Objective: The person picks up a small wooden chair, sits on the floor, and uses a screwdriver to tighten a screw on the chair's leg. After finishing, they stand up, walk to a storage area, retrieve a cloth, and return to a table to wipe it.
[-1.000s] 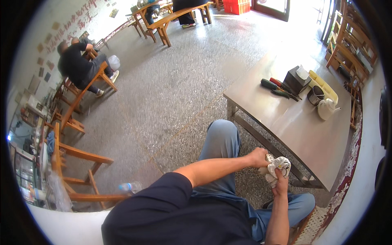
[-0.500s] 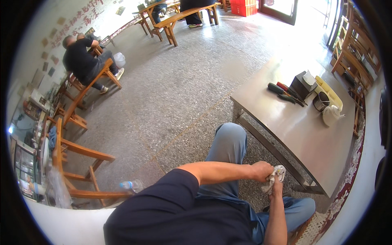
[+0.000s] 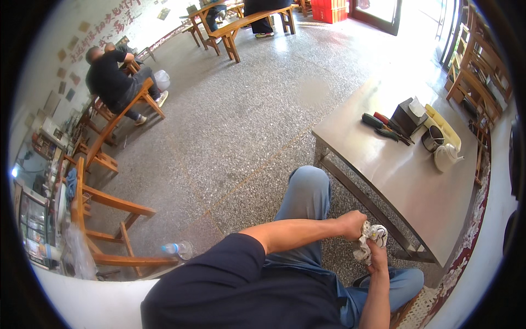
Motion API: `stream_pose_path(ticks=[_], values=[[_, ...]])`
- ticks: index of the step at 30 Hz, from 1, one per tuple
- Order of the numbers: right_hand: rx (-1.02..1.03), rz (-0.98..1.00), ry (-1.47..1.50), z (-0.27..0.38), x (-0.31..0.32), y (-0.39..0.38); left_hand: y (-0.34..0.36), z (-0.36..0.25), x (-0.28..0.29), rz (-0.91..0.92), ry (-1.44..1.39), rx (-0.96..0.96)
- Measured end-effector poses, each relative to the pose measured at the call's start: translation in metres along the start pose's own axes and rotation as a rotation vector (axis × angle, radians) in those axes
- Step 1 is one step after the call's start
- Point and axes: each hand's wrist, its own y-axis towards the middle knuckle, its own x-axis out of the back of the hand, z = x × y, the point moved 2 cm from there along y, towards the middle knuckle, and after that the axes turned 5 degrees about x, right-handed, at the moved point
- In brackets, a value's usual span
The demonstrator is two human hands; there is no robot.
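A crumpled whitish cloth with dark and yellowish marks is bunched between my hands, beside the near edge of the metal table. My left hand reaches across from the left, its fingers closed on the cloth's upper left side. From below, my right hand grips the cloth, its thumb up along the bundle. The rounded upper part of the bundle bulges out over the right hand. Whether anything is wrapped inside is hidden.
On the metal table are dark- and red-handled tools, a black tissue box, a dark cup, a white teapot and a yellow tray. A plastic bottle lies by a wooden bench. A person sits far left.
Both hands have shifted slightly with the cloth. The cloth has turned and been rebunched, so a rounder part now shows above my right hand.
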Motion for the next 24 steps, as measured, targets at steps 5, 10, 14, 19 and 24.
stream_pose_path(ticks=[5, 10, 14, 19, 24], values=[[-0.012, -0.05, 0.16, 0.013, -0.001, -0.014, -0.008, 0.006, 0.017, -0.117, -0.069, 0.001], [0.096, -0.087, 0.164, 0.031, 0.01, -0.008, -0.021, 0.006, 0.041, -0.177, -0.184, -0.017], [0.227, -0.085, 0.044, 0.044, 0.018, -0.004, -0.028, 0.003, 0.05, -0.133, -0.209, -0.077], [0.283, 0.029, -0.013, 0.063, 0.004, -0.011, -0.029, -0.016, 0.052, 0.061, -0.385, -0.261], [0.128, 0.046, -0.26, 0.069, -0.003, -0.012, -0.036, -0.047, 0.053, 0.381, -0.531, -0.288]])
